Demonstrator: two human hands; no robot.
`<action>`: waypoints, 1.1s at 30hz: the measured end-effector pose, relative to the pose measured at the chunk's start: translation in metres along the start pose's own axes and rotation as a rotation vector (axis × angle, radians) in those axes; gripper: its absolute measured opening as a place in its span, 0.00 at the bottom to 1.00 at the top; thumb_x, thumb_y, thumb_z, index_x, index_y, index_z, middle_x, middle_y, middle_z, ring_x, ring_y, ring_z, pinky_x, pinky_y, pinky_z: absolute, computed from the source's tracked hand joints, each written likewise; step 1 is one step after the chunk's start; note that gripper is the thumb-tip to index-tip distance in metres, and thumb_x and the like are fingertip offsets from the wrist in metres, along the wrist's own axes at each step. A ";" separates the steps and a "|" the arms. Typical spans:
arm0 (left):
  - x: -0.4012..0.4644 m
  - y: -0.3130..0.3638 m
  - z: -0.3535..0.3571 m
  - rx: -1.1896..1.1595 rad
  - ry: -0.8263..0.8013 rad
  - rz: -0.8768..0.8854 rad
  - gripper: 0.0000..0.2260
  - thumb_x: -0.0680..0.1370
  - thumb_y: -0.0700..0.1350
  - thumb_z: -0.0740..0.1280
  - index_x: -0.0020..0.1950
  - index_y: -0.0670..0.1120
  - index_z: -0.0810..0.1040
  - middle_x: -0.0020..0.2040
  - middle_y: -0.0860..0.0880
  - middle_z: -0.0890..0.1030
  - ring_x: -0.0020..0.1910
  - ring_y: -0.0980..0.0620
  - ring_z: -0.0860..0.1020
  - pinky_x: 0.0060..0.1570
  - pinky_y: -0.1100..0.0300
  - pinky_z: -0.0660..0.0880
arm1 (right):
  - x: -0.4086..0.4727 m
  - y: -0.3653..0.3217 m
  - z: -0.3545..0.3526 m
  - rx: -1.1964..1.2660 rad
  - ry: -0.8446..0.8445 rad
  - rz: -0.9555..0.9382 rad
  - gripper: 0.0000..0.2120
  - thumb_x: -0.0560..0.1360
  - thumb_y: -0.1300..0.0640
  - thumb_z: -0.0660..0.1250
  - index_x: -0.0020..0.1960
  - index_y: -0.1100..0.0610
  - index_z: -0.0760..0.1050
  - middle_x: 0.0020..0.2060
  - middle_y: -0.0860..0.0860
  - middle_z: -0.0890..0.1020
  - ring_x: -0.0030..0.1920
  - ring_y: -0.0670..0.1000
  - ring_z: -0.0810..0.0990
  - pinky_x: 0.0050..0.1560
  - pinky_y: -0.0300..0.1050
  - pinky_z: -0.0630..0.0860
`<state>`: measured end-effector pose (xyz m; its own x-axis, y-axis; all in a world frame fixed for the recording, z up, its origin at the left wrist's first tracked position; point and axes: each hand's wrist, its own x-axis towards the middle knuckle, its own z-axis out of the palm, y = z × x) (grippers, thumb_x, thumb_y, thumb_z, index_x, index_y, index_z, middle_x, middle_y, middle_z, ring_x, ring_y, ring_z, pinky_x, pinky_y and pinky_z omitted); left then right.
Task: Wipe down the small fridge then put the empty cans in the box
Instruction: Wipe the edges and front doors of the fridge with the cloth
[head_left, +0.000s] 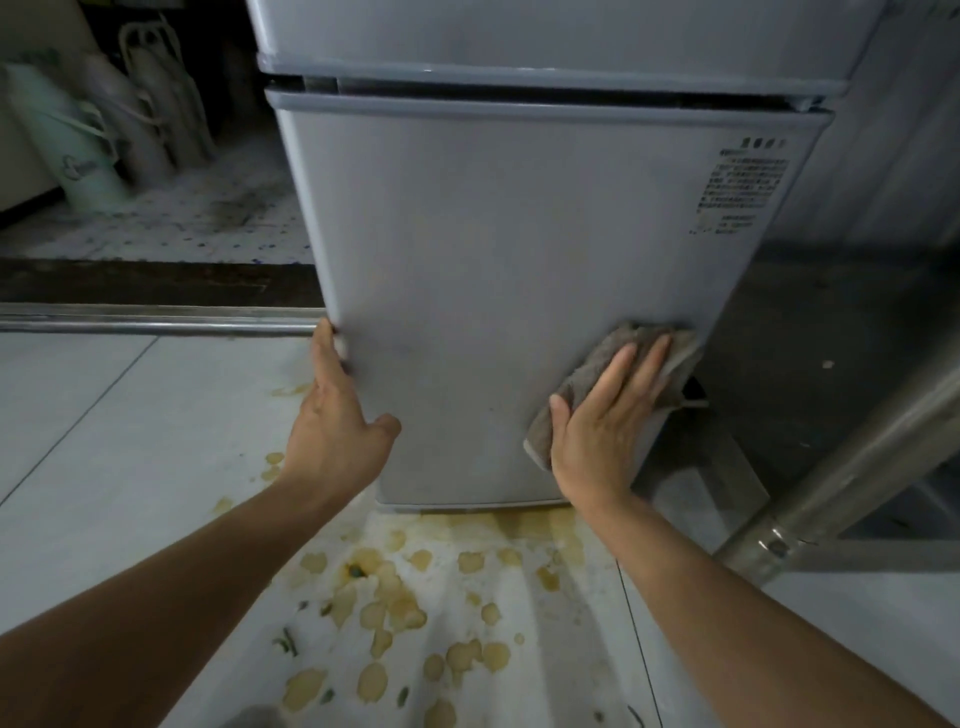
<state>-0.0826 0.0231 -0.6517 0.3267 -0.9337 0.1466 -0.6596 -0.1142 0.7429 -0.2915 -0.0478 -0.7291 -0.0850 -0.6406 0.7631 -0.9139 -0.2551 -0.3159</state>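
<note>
Head camera looks down on the small fridge (498, 291), which stands on a stained floor (130, 415); the right hand (602, 421) presses a grey cloth (613, 374) flat, fingers straight and spread, near the lower door's bottom right corner. The left hand (337, 421) wraps the door's left edge, fingers curled behind it, steadying it. Wiping well likely means firm overlapping strokes carried to every edge; cans and box are out of view.

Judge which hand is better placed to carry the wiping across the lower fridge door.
Right. The right hand already presses the grey cloth flat against the lower door, while the left hand grips the door's left edge.
</note>
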 end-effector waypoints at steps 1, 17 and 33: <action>0.000 0.000 -0.002 -0.004 -0.017 -0.001 0.45 0.72 0.37 0.68 0.75 0.56 0.39 0.73 0.44 0.66 0.67 0.39 0.71 0.60 0.44 0.73 | 0.013 -0.007 -0.003 0.035 0.046 -0.059 0.37 0.77 0.50 0.61 0.74 0.62 0.42 0.71 0.66 0.48 0.71 0.73 0.50 0.72 0.66 0.53; 0.003 -0.017 -0.015 -0.142 -0.121 0.027 0.45 0.72 0.36 0.69 0.75 0.61 0.43 0.72 0.51 0.68 0.69 0.48 0.69 0.61 0.46 0.74 | -0.003 -0.011 0.018 -0.217 -0.173 -1.001 0.48 0.64 0.68 0.62 0.77 0.49 0.42 0.75 0.44 0.53 0.76 0.52 0.39 0.74 0.52 0.43; 0.001 -0.040 -0.040 -0.218 -0.106 -0.038 0.34 0.74 0.35 0.66 0.74 0.55 0.56 0.70 0.49 0.70 0.68 0.51 0.70 0.65 0.49 0.71 | 0.006 -0.072 0.022 -0.307 -0.272 -1.234 0.32 0.69 0.66 0.55 0.72 0.52 0.64 0.72 0.48 0.61 0.73 0.55 0.57 0.70 0.56 0.56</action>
<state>-0.0293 0.0406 -0.6553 0.2680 -0.9618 0.0551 -0.4827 -0.0846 0.8717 -0.2179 -0.0496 -0.7141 0.9216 -0.2384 0.3064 -0.3870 -0.6258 0.6772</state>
